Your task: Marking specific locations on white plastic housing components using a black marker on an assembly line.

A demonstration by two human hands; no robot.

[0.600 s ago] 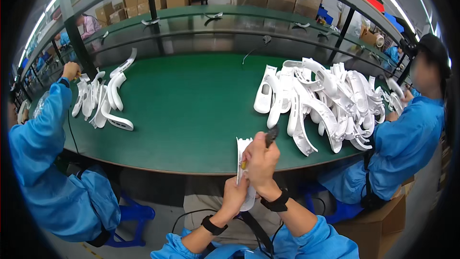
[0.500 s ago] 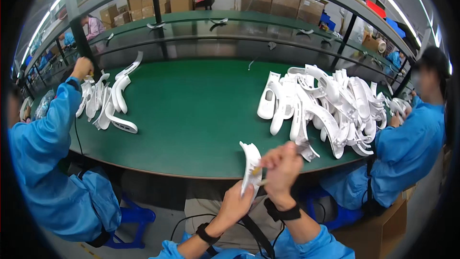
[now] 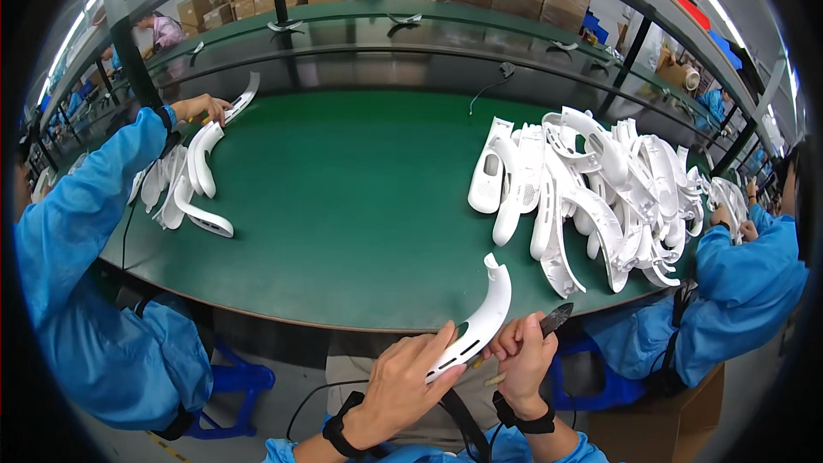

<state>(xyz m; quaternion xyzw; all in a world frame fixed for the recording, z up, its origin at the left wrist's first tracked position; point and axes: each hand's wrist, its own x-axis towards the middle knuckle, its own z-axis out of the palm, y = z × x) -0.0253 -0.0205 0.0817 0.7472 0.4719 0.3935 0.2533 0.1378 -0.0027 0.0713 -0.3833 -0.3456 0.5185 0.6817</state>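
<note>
Above my lap, near the table's front edge, a curved white plastic shell [image 3: 490,304] is tilted with its smooth outer side up and slots along its lower end. My left hand [image 3: 407,381] grips that lower end, fingers wrapped over it. Closed beside it, my right hand [image 3: 525,364] holds a small tool [image 3: 557,317] whose dark, flat end sticks out above the fist. A bit of yellow shows between the right fingers and the shell; what it belongs to is partly hidden.
A large heap of white shells [image 3: 591,197] covers the table's right side. Fewer shells [image 3: 176,184] lie at the left, where a co-worker's hand [image 3: 201,109] touches one. Another co-worker [image 3: 746,266] sits at the right. Metal rails [image 3: 369,50] cross behind the green tabletop [image 3: 343,206].
The shell has turned over from its inner side to its smooth outer side. My right hand has come lower. The left co-worker's hand has moved right, onto a shell.
</note>
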